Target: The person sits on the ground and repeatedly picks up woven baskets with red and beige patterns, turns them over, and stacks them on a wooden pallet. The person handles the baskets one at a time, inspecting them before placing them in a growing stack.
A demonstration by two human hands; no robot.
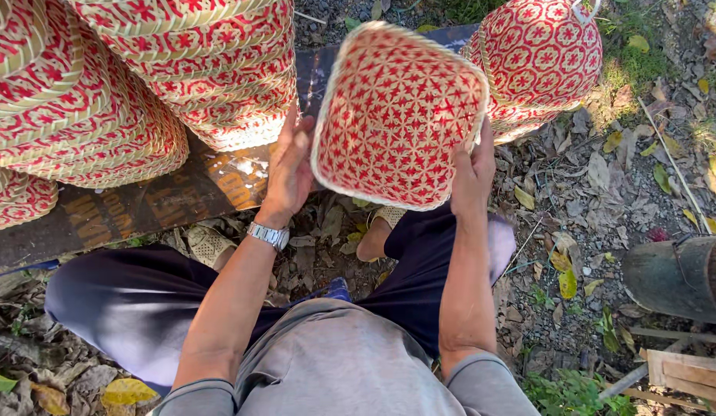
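Upper centre of the frame, 1 square basket (396, 115), woven in red and pale strips, is held up tilted so its patterned base faces the camera. Both hands are apart, 1 on each side of it: the left hand (290, 166) lies flat against the left rim with fingers spread upward, and the right hand (472, 173) grips the lower right edge, thumb on the rim. Holding it by opposite edges keeps the weave in full sight, which looks like a way to check it.

Upper left, finished baskets sit nested in 2 leaning stacks (142, 85) on a dark board (181, 196); nesting saves room, though the count in each stack is too dense to tell. Upper right, 1 more stack (539, 58) leans beside the held basket. 1 watch (269, 235) circles the left wrist. Below, 2 sandalled feet rest on leaf-strewn ground (597, 200), and a dark pipe (677, 277) lies at the right edge.
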